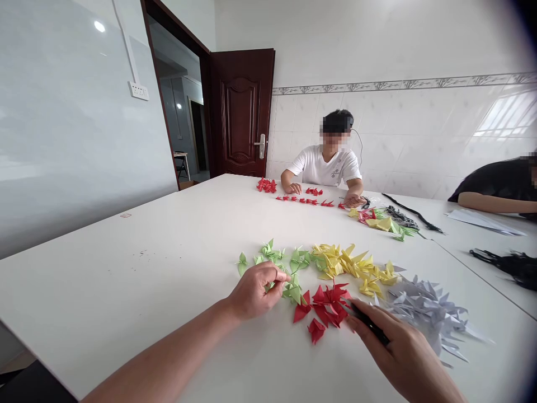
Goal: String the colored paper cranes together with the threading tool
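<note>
My left hand is closed in a pinch over the green paper cranes; whatever its fingertips hold is too small to make out. In my right hand is a slim black tool with a pale metal tip; its exact kind is unclear. That tip points into a cluster of red paper cranes between my hands. Behind the red ones lie yellow paper cranes. A heap of pale grey-white paper cranes spreads beside my right hand, which partly covers it.
Across the white table sits a person in a white shirt, by a row of red cranes and a mixed pile. Black cords, a black bundle and papers lie right, near another person's arm.
</note>
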Tool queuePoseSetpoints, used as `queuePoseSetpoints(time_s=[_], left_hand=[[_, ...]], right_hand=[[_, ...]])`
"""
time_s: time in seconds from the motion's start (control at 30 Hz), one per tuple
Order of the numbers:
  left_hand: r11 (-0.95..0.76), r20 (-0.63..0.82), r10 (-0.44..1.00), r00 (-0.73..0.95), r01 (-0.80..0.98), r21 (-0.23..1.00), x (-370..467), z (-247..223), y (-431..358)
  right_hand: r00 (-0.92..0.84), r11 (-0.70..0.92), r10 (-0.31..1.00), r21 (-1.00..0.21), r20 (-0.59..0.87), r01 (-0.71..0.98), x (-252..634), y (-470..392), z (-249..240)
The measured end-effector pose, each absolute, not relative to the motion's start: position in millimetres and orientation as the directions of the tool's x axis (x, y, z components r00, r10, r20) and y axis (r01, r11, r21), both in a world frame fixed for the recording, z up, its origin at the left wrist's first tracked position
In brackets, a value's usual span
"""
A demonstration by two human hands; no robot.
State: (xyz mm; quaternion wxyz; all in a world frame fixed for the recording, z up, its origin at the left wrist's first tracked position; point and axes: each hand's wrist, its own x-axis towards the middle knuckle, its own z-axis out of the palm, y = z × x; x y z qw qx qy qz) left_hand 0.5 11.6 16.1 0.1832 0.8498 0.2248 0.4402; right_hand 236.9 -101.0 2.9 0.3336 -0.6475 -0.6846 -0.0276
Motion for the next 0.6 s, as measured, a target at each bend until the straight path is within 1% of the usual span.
queuePoseSetpoints(time_s=[0.2, 0.33, 0.47, 0.6], left_hand=[[-0.827, 0.657, 0.554, 0.511, 0.245, 0.506, -0.9, 15.1, 13.5], [-0.808, 0.645, 0.587, 0.489, 0.294, 0.511, -3.2, 13.6, 17.6], [-0.797, 0.64, 0.601, 0.479, 0.306, 0.52, -4.0, 12.0, 20.1], [-0.78, 0.613, 0.623, 0.486, 0.326, 0.535, -3.0, 12.5, 19.6]], right_hand=[[0.058, 0.166, 0.867, -0.397, 0.495, 0.903, 238.3, -100.2, 1.6], [0.063, 0.167, 0.874, -0.42, 0.481, 0.892, 239.6, -99.3, 2.3], [0.09, 0.147, 0.873, -0.436, 0.479, 0.888, 240.1, -99.1, 2.8], [0.067, 0.155, 0.889, -0.436, 0.452, 0.887, 238.2, -100.3, 4.6]])
